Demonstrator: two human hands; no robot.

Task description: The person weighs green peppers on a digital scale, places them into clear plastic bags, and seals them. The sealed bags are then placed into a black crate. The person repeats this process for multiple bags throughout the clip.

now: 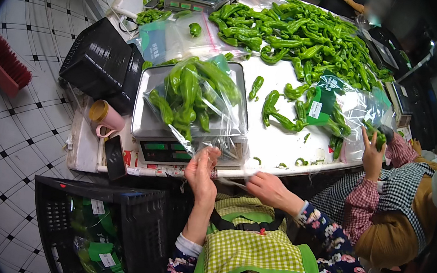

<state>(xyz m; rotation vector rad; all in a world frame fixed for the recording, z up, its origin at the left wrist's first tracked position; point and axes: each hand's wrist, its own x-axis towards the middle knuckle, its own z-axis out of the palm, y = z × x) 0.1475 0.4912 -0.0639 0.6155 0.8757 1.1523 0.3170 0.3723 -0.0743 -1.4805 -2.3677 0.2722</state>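
A clear plastic bag (224,117) of green peppers (186,89) rests on the steel pan (145,117) of a digital scale (163,151). Its mouth points towards me over the table's front edge. My left hand (203,171) grips one side of that mouth between thumb and fingers. On the other side, my right hand (271,189) pinches the plastic edge, which stretches between the two hands. Loose green peppers (281,111) lie on the white table (258,140) right of the scale.
A large pepper heap (312,38) covers the table's far side. Flat plastic bags (181,36) lie behind the scale. A pink mug (106,116) and a phone (115,157) stand left. Below is a black crate (145,224) holding packed bags. At right, a co-worker's hand (372,156) holds peppers.
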